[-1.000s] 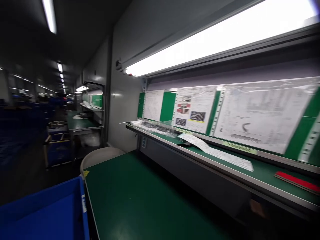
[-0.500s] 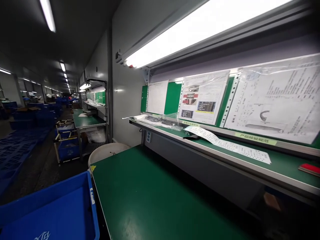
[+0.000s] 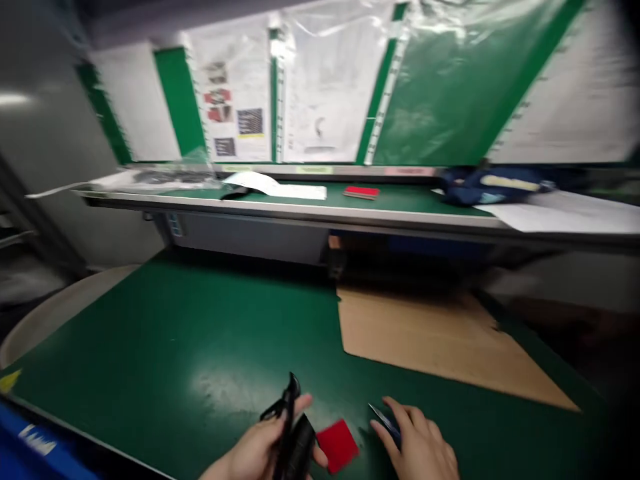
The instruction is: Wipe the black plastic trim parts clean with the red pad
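Near the bottom middle of the head view, my left hand [image 3: 256, 448] is closed around black, curved plastic-looking parts [image 3: 300, 448], whose exact kind I cannot make out. A red square pad [image 3: 339, 445] lies beside that hand's fingertips, on the green tabletop [image 3: 240, 333]. To the right of the pad, my right hand [image 3: 425, 443] pinches a small dark tool with a pointed metal tip [image 3: 385, 421]. The tool's rear part is hidden by the fingers, and its tip points up and left.
A flat cardboard sheet [image 3: 430, 340] covers the right part of the table. Above runs a shelf [image 3: 400, 208] with a paper strip [image 3: 300, 191], a red block [image 3: 361, 192] and a dark blue cloth item [image 3: 493, 185]. A blue bin [image 3: 45, 443] stands at the lower left.
The view has swung right and down, from the aisle to the table's middle. Both hands, the black parts, the pointed tool, the red pad and the cardboard have come into view.
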Demonstrator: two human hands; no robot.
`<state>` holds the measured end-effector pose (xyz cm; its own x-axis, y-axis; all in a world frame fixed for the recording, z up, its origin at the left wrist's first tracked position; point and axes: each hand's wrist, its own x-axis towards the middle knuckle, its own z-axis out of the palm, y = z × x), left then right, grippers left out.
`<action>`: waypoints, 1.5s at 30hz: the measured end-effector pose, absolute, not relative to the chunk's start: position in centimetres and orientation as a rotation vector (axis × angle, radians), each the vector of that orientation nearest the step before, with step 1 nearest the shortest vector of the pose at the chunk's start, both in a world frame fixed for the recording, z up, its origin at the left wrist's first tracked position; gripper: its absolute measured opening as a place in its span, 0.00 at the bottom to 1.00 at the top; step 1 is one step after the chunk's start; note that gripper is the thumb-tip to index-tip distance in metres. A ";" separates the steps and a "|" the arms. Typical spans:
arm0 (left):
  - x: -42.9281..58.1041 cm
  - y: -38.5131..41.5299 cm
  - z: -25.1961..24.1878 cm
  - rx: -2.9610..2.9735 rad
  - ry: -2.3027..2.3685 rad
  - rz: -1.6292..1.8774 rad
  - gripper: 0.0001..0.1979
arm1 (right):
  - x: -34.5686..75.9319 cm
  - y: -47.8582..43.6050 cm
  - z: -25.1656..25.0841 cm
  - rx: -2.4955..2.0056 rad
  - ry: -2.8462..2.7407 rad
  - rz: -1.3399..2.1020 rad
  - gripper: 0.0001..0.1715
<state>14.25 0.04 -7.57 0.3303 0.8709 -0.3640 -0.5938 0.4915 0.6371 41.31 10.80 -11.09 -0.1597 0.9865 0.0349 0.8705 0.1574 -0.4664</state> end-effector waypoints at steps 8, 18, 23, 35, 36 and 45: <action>15.0 0.7 -3.0 0.429 0.770 0.810 0.22 | 43.6 9.7 -12.6 -1.725 -2.044 0.549 0.17; 16.3 1.2 1.4 0.906 1.187 0.487 0.25 | 39.2 6.4 -0.9 -1.031 -2.293 0.978 0.14; 16.3 0.6 2.2 0.971 1.124 0.495 0.24 | 37.6 5.8 1.7 -0.909 -2.618 0.610 0.14; 16.4 -0.5 3.2 0.960 1.188 0.431 0.24 | 36.5 6.8 0.5 -0.866 -2.746 0.250 0.28; 16.5 -0.5 3.3 0.982 1.202 0.429 0.24 | 36.5 6.8 0.5 -0.858 -2.751 0.251 0.28; 16.8 0.2 4.3 1.169 1.262 0.414 0.21 | 36.5 7.1 -0.4 -0.867 -2.777 0.336 0.27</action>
